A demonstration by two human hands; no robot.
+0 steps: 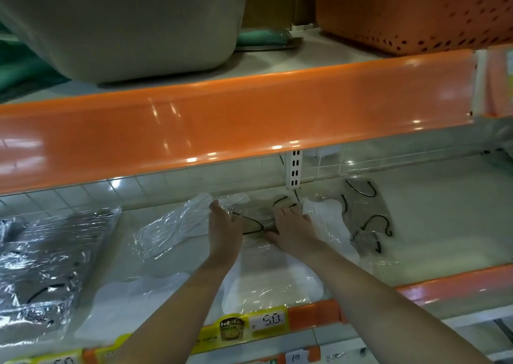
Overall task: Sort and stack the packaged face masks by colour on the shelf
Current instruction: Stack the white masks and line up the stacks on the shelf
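Note:
Both my hands reach deep into the lower shelf [444,225]. My left hand [223,229] and my right hand [291,229] lie with straight fingers on a grey packaged mask with black ear loops [256,215] at the back. White packaged masks lie around it: one to the left [172,229], one to the right [324,216], two near the front edge [272,286] [133,300]. Another grey packaged mask [366,216] lies further right. A stack of grey packaged masks [39,269] sits at the far left.
The upper shelf's orange edge [236,125] overhangs close above my hands. On it stand a grey tub [125,22] and an orange perforated basket [416,11]. Price tags [268,320] line the lower shelf's front rail. A slotted upright [293,170] stands behind the masks.

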